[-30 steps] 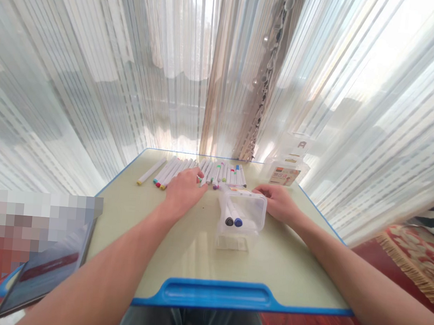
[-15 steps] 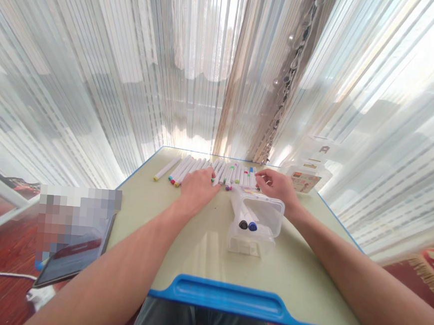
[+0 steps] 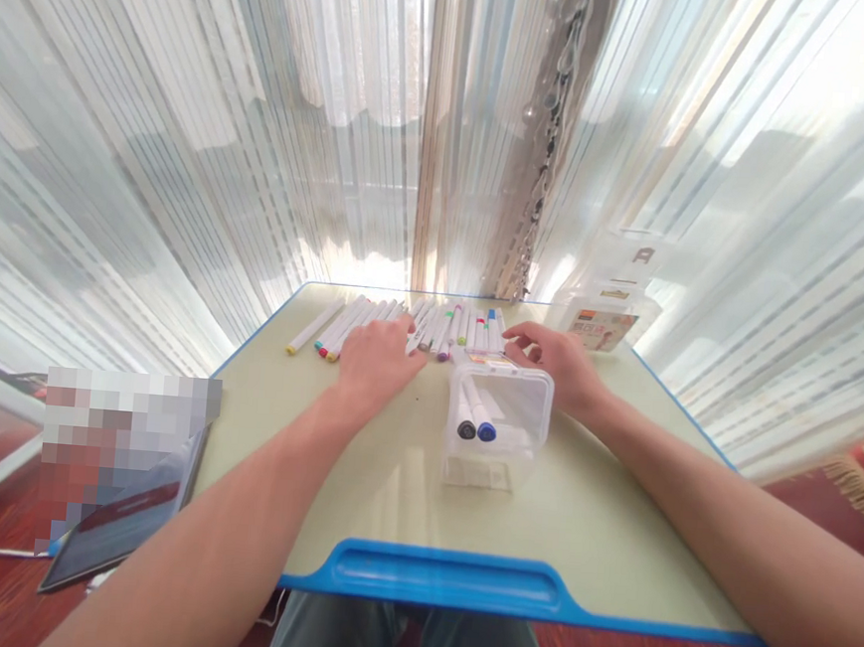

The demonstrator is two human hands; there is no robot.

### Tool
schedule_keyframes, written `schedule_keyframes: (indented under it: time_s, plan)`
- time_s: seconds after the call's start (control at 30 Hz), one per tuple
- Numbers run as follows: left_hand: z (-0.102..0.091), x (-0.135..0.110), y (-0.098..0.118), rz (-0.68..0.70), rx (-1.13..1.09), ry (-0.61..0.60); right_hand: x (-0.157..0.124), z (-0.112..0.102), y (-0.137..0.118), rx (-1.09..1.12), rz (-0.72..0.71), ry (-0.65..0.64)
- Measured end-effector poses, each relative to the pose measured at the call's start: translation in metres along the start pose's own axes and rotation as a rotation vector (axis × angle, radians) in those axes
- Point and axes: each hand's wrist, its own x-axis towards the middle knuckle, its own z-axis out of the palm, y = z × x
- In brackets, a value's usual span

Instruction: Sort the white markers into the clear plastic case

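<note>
Box on desk, mouth to near edge. My left hand at mid-row of pens, right hand by their right end; can't tell if either grips. Pens lie near far edge, long axes pointing at it.

the person's left hand is spread low over white markers lined along the far side of the bench; the right hand curls by the row's right end. i can see a black-capped marker and a blue-capped one inside the clear plastic box between the arms.
</note>
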Motion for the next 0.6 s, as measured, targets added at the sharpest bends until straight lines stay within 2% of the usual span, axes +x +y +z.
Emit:
schedule_keyframes:
  time_s: [0.2, 0.3, 0.47, 0.6]
  plan:
    - [-0.018, -0.005, -0.006, -0.042, -0.107, 0.038, 0.001, -0.006, -0.004, 0.028, -0.017, 0.018]
    - [-0.025, -0.006, -0.004, -0.053, -0.214, 0.111, 0.001, -0.008, -0.005, 0.059, -0.02, 0.017]
    - [-0.026, -0.009, 0.009, 0.096, -0.359, 0.173, 0.001, -0.006, -0.002, 0.151, 0.007, 0.007]
    - [-0.027, -0.006, 0.02, 0.165, -0.457, 0.137, 0.001, -0.004, 0.004, 0.399, 0.052, 0.018]
